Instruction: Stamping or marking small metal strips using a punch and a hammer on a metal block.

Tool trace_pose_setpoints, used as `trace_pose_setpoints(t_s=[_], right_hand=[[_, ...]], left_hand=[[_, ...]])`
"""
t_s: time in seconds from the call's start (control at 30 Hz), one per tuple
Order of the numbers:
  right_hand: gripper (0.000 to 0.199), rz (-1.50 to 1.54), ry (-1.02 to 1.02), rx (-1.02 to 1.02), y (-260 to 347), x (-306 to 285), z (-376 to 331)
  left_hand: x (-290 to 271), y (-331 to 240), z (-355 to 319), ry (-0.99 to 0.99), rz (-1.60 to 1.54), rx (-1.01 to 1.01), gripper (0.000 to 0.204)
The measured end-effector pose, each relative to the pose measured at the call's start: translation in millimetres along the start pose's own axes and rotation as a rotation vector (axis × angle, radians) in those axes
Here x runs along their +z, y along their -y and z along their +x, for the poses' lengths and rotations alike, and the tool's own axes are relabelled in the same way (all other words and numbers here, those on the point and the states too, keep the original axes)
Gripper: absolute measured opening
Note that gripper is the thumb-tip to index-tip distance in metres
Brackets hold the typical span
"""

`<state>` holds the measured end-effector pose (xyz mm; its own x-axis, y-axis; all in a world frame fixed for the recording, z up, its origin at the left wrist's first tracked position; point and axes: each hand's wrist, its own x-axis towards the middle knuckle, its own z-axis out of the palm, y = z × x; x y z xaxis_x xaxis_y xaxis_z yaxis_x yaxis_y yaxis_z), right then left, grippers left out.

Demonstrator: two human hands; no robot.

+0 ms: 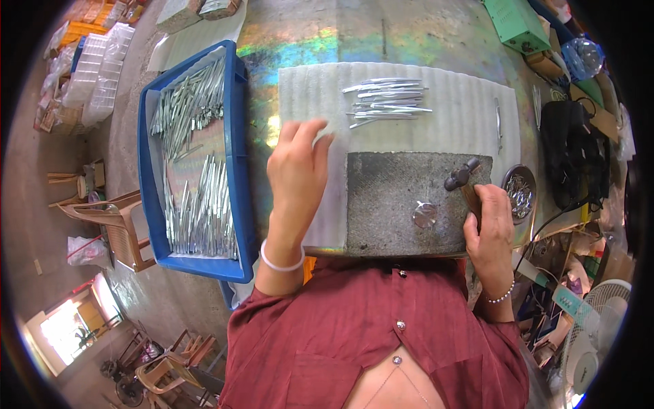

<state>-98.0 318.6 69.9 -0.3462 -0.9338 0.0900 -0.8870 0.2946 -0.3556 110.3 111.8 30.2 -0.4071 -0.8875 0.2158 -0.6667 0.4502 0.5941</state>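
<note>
One blue tray point(238, 157) is set just left of the left hand point(296, 174); its metal strips point(194, 204) are heaped, too many to be counted. One white foam sheet point(463, 109) is spread beyond both hands, its near part hidden under one dark stone slab point(388, 198) between the hands. One bundle of finished metal pieces point(388, 102) is laid beyond the left hand, number unclear. The left hand is held open, fingers spread, on the sheet. One hammer point(462, 176) is gripped by the closed right hand point(492, 221), its handle mostly covered. One small round metal anvil point(424, 214) is set on the slab, just left of the right hand. One dish of small parts point(520, 191) is placed just right of it, partly cut off.
</note>
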Motion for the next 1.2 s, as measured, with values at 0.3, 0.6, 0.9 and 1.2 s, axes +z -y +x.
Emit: trace_pose_setpoints(t_s=[0.3, 0.6, 0.9, 1.2], right_hand=[[0.045, 0.045, 0.081, 0.111, 3, 2, -12], [0.036, 0.361, 0.016, 0.188, -24, -4, -25], [0.018, 0.513, -0.353, 0.63, -125, -11, -39], [0.023, 0.077, -0.188, 0.55, -146, -2, -23]], left_hand=[[88, -3, 125, 0.478, 0.025, 0.12, 0.021], [66, -26, 117, 0.274, 0.0, 0.248, 0.014], [-44, -75, 5, 0.116, -0.507, -0.02, 0.009], [-34, -84, -45, 0.308, -0.3, 0.113, 0.013]])
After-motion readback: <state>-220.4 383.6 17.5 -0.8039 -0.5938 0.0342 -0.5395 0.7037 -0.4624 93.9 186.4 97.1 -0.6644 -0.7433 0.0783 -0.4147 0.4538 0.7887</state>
